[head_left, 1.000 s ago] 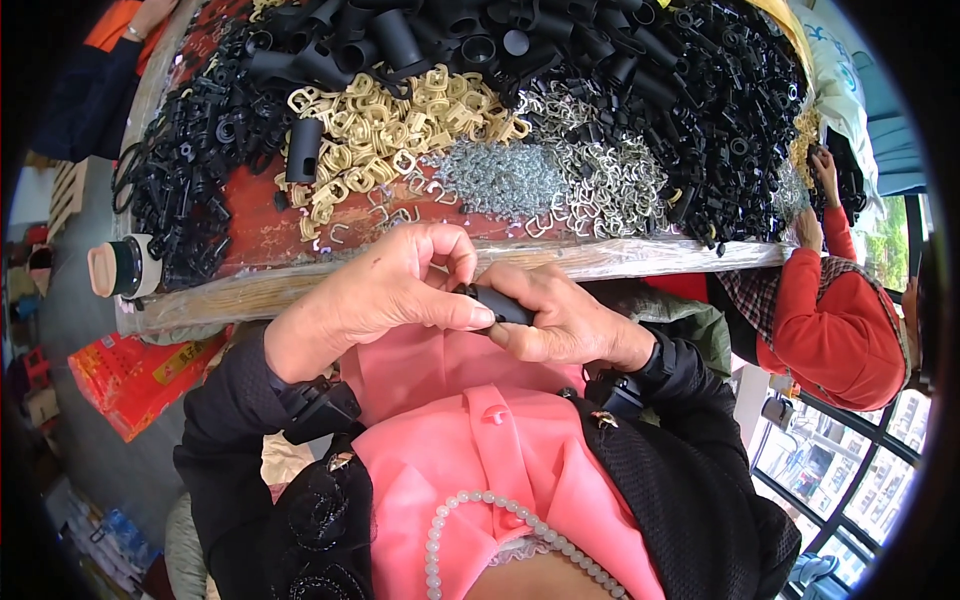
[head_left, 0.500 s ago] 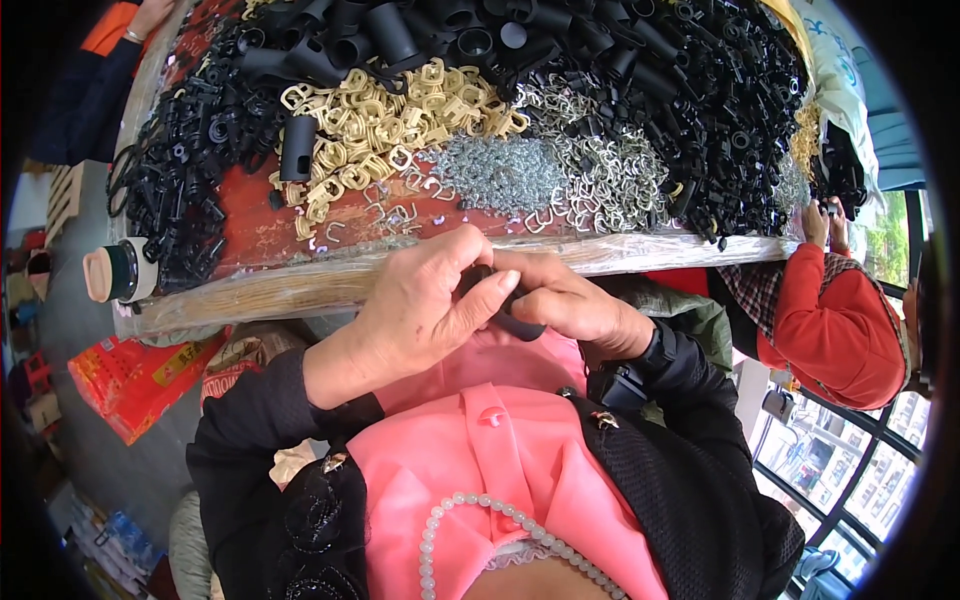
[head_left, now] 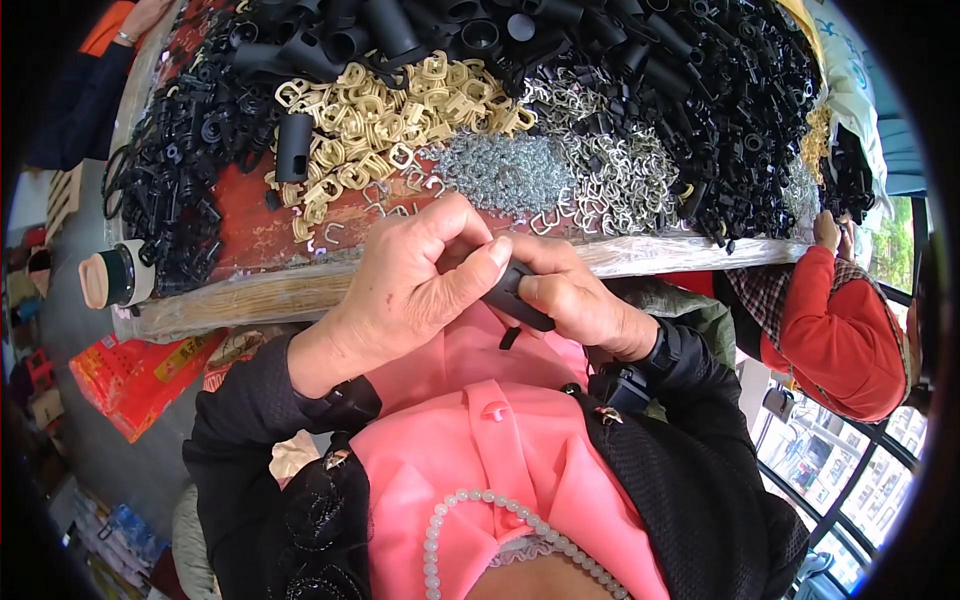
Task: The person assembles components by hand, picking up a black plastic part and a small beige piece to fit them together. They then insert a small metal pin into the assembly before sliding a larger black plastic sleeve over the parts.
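Just in front of the table edge, my right hand grips a black hollow plastic part with a slot in its side, tilted. My left hand is beside it at the part's far end, thumb and forefinger pinched together; what they hold, if anything, is hidden. A short black piece shows under the part, against the pink clothing. Beyond my hands on the table are beige plastic loops, a heap of tiny silvery pieces and U-shaped metal pieces.
Black tubes are heaped at the back, with a single black tube apart. Small black parts pile up on the right and left. A lidded bottle lies at the left corner. A person in red sleeves works at the right.
The black part has turned and now shows more of its slotted side. My left fingers have shifted slightly up to its far end; my right hand keeps its grip.
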A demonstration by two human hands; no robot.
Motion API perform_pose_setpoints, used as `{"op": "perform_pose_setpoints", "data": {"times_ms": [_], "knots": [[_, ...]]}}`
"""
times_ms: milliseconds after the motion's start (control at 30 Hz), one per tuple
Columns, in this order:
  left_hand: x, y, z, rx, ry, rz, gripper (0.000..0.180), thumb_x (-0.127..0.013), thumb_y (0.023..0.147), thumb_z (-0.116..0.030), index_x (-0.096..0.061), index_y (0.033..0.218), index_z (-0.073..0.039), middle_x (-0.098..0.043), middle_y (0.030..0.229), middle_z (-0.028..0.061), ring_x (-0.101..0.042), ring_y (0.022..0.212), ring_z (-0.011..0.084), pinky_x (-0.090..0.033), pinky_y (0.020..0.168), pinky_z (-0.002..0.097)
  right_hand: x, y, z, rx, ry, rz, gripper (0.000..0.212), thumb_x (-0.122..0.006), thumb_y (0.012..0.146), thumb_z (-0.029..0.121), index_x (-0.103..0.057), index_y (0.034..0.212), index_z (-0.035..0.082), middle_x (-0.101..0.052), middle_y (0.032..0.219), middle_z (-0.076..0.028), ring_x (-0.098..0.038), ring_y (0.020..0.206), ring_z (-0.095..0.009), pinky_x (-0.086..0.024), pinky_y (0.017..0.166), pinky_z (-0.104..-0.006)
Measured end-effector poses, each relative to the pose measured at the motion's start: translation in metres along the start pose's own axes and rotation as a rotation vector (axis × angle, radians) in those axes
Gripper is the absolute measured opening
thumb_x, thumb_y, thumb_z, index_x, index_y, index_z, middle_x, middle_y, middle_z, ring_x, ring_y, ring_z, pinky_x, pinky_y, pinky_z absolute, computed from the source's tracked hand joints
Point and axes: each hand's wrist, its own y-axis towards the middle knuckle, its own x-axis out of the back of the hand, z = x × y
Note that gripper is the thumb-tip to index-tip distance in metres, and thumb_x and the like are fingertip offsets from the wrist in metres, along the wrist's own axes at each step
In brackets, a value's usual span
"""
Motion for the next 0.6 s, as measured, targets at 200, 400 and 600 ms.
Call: {"op": "perform_pose_setpoints", "data": {"times_ms": [200, 400, 600], "knots": [[0.007, 0.004, -0.002, -0.024, 0.038, 0.008, 0.018, -0.054, 0.082, -0.017, -0.048, 0.076, -0.001, -0.045, 0.064, -0.0025, -0.039, 0.056, 0.0016, -0.033, 0.049, 0.0172, 0.006, 0.01, -0.009, 0.084, -0.058, 0.02, 0.038, -0.039, 0.069, 0.016, -0.045, 0.103, -0.001, -0.052, 0.075, -0.005, -0.046, 0.064, -0.009, -0.039, 0.057, -0.0237], [0.002, 0.01, 0.007, 0.029, -0.281, -0.022, 0.025, -0.059, 0.08, -0.019, -0.047, 0.093, -0.001, -0.049, 0.08, 0.0023, -0.047, 0.074, 0.0079, -0.04, 0.065, 0.0213, 0.005, 0.015, -0.017, 0.136, 0.109, -0.022, 0.045, -0.041, 0.081, 0.032, -0.04, 0.114, 0.001, -0.05, 0.092, -0.008, -0.049, 0.071, -0.013, -0.041, 0.063, -0.026], [-0.009, 0.004, 0.031, -0.178, -0.194, -0.089, 0.035, -0.062, 0.077, -0.014, -0.043, 0.103, -0.001, -0.049, 0.092, 0.004, -0.052, 0.079, 0.0109, -0.045, 0.07, 0.0245, 0.0, 0.017, -0.035, 0.34, 0.197, -0.111, 0.049, -0.045, 0.083, 0.037, -0.04, 0.117, 0.001, -0.046, 0.107, -0.011, -0.052, 0.082, -0.019, -0.042, 0.07, -0.0295]]}}
